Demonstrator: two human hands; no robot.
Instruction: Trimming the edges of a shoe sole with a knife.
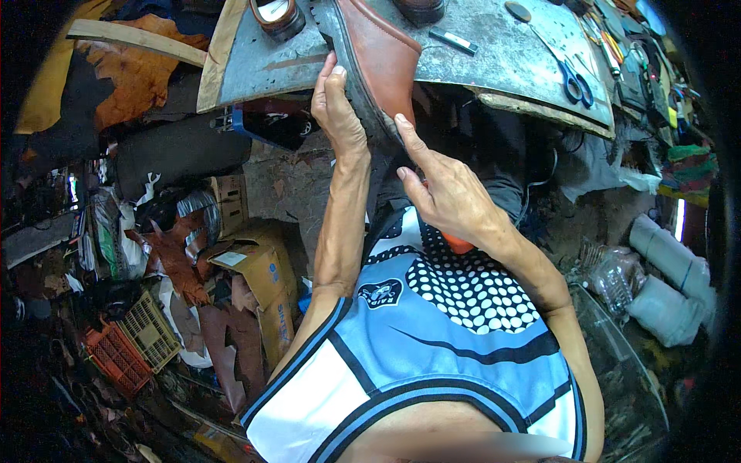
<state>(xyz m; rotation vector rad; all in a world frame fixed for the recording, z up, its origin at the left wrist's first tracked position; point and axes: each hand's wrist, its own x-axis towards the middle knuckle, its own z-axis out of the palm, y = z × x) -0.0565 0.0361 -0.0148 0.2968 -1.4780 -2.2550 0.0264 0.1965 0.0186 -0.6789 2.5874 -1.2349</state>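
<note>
A brown leather shoe [378, 50] is tilted at the near edge of the worktable, its dark sole edge turned to the left. My left hand [340, 112] presses against that sole edge, thumb and fingers close together at it. My right hand [455, 189] has its index finger stretched out, the tip touching the shoe's lower end. Its thumb stands apart, and the other fingers are hidden under the palm. A rounded orange piece [457, 244] shows below that palm; its kind is hidden. Another brown shoe [279, 17] stands at the table's far left.
On the metal-topped table [494, 73] lie blue-handled scissors [575, 83] and a small flat dark-and-white item [453, 42]. Part of another brown shoe [421, 8] shows at the far edge. Tools crowd the right side. Cardboard [266, 285], crates [120, 359] and leather scraps fill the left floor.
</note>
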